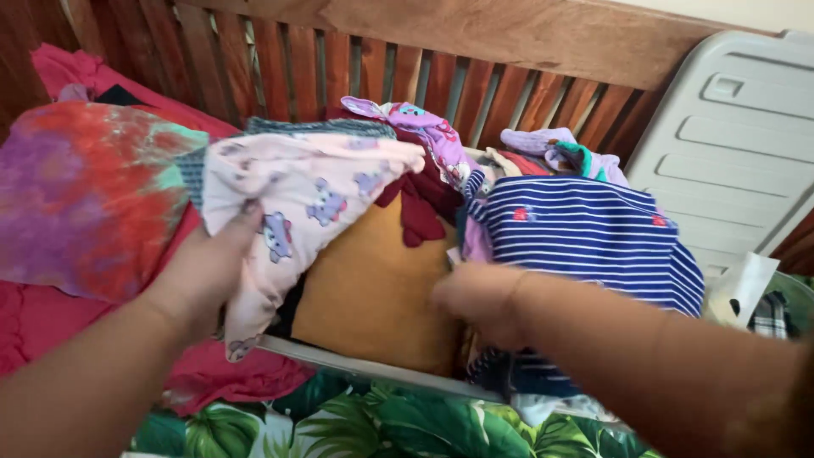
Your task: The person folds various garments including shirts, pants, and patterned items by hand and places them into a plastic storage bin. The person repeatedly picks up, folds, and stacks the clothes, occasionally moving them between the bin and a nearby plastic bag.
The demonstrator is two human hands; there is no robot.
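Note:
My left hand [203, 271] grips a pale pink garment with small purple animal prints [314, 191], lifted above a bin of clothes. My right hand [479, 297] reaches into the bin beside a folded mustard-brown cloth [373, 293] and under a navy garment with white stripes [585, 242]; whether its fingers hold anything is hidden. A dark red piece [420, 208] and purple printed clothes [432, 136] lie further back in the bin. The bin's pale rim [356, 363] runs along the front.
A tie-dye red and purple cloth [80, 195] lies at left on pink bedding [38, 318]. A wooden slatted headboard [407, 76] stands behind. A grey plastic lid [738, 144] leans at right. Green leaf-print fabric [381, 424] covers the foreground.

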